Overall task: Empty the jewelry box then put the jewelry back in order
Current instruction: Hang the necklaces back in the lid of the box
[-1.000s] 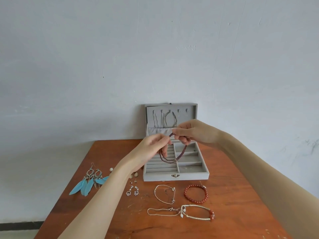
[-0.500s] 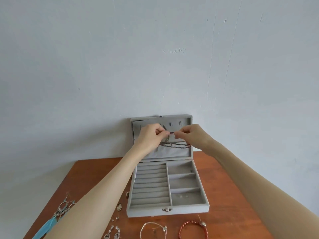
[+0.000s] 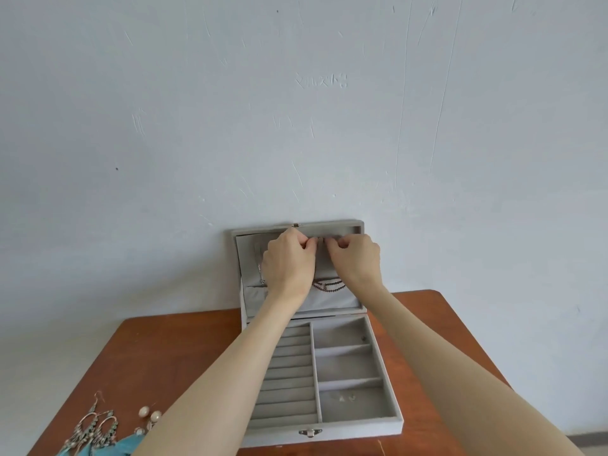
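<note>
Counts: one jewelry box (image 3: 358, 426); one dark beaded necklace (image 3: 329, 286); two pearl earrings (image 3: 150, 414)
Hands: left hand (image 3: 289, 261) and right hand (image 3: 357, 258) raised at the lid, fingers curled, necklace pinched by both

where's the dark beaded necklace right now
In the head view the dark beaded necklace hangs inside the open lid of the jewelry box, its loop showing between the wrists, pinched up top by the left hand and right hand.

The jewelry box (image 3: 358, 432) is pale grey inside and out. The bead necklace (image 3: 329, 286) is dark maroon. The tabletop (image 3: 184, 353) is reddish-brown; the feather earrings (image 3: 108, 449) are turquoise.
</note>
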